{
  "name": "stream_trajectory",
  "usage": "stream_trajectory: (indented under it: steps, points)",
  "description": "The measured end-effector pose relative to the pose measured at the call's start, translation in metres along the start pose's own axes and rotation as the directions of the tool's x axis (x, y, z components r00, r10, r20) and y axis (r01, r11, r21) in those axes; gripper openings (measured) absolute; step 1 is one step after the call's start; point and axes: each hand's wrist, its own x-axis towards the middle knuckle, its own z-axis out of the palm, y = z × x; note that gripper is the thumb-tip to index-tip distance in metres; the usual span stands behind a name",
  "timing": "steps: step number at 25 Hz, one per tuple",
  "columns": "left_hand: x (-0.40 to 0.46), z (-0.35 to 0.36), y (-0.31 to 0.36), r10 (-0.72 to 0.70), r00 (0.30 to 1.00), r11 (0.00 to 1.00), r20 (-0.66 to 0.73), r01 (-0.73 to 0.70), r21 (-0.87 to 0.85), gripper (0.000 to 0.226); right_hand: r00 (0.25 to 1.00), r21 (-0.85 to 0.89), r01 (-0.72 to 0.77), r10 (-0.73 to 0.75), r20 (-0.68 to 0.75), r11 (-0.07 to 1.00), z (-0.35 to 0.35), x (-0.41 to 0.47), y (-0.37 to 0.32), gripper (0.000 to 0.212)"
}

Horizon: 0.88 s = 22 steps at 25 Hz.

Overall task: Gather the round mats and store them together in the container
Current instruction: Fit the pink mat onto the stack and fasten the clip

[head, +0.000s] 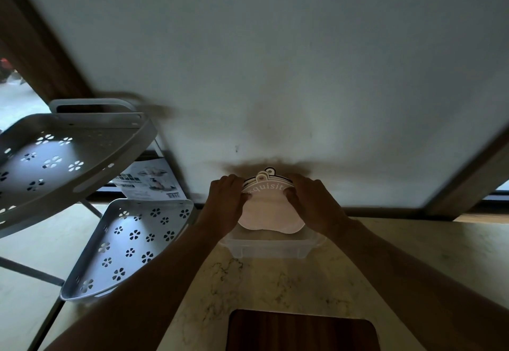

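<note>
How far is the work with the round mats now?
Gathered: the round mats form one stack, held on edge between the left hand and right hand. In hand: the stack's lower edge is over the clear container on the counter. Left: lowering and releasing them inside. No loose mats show elsewhere.

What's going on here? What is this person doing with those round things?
A person holds a stack of round mats upright between the left hand and the right hand, one on each side. The stack is just above or entering a clear plastic container on a marble-look counter by the wall. To the left stands a grey rack with perforated trays.
</note>
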Motion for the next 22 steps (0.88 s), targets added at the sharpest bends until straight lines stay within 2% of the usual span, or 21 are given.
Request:
stream_trajectory:
  steps: [3, 6, 10, 14, 18, 22]
  points:
    - [-0.001, 0.002, 0.0, 0.005, 1.0, 1.0, -0.006, -0.005, -0.003, 0.021, 1.0, -0.007, 0.025, -0.025, -0.002, 1.0, 0.002, 0.0, -0.002, 0.04]
    - [-0.001, 0.004, 0.002, 0.019, 1.0, 1.0, -0.004, -0.019, 0.004, 0.022, 0.999, -0.052, -0.018, 0.016, -0.044, 0.999, 0.008, 0.002, -0.004, 0.043]
    - [0.001, 0.005, 0.001, 0.03, 1.0, 1.0, -0.003, -0.03, 0.003, 0.02, 0.977, -0.033, -0.09, 0.081, -0.195, 0.995, 0.014, 0.008, -0.017, 0.045]
    - [-0.001, 0.005, 0.0, 0.034, 0.999, 0.999, 0.002, -0.034, -0.011, 0.021, 0.917, -0.012, -0.205, 0.188, -0.352, 0.979, 0.021, 0.01, -0.039, 0.053]
    - [-0.002, 0.004, 0.001, 0.048, 0.999, 0.999, -0.002, -0.048, -0.02, 0.024, 0.877, -0.017, -0.299, 0.268, -0.399, 0.954, 0.022, 0.013, -0.048, 0.054]
    - [-0.001, 0.002, 0.001, 0.052, 0.999, 0.998, -0.017, -0.052, -0.027, 0.021, 0.873, 0.021, -0.302, 0.285, -0.396, 0.953, 0.025, 0.017, -0.049, 0.044]
